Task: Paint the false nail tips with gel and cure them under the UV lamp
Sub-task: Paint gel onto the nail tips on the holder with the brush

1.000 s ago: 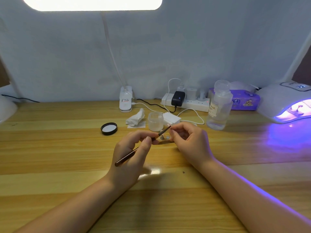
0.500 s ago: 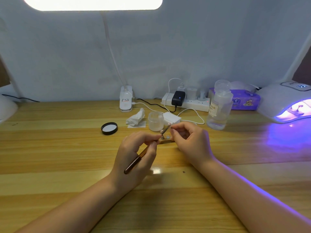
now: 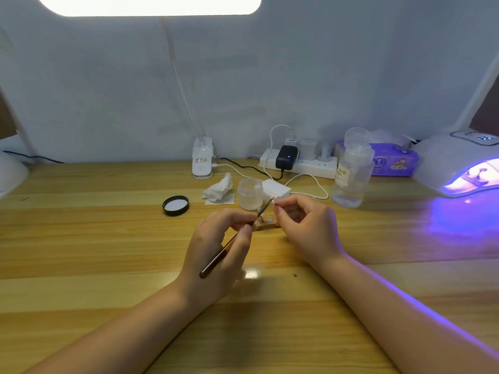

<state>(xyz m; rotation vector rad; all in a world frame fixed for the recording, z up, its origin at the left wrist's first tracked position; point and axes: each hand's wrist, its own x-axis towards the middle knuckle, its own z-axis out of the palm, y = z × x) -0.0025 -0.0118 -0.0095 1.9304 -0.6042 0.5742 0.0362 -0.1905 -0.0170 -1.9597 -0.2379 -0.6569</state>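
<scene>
The left hand [image 3: 216,247] grips a brush [image 3: 229,244] — slim, dark brown, glossy, with a metal ferrule — its fingers curled round the shaft and its tip raised toward the right hand [image 3: 305,228]. That hand's thumb and forefinger are pinched together round a nail tip [image 3: 276,204], a small pale sliver held just at the brush's end; whether bristles touch it is too small to tell. Below the two hands a small wooden stand [image 3: 266,225] sits on the table [image 3: 108,252], with a pale round spot on top. Just behind stands an open clear jar [image 3: 250,194], its black lid [image 3: 175,205] lying to the left. Far right, the UV lamp [image 3: 459,166] glows violet — well apart from the hands.
</scene>
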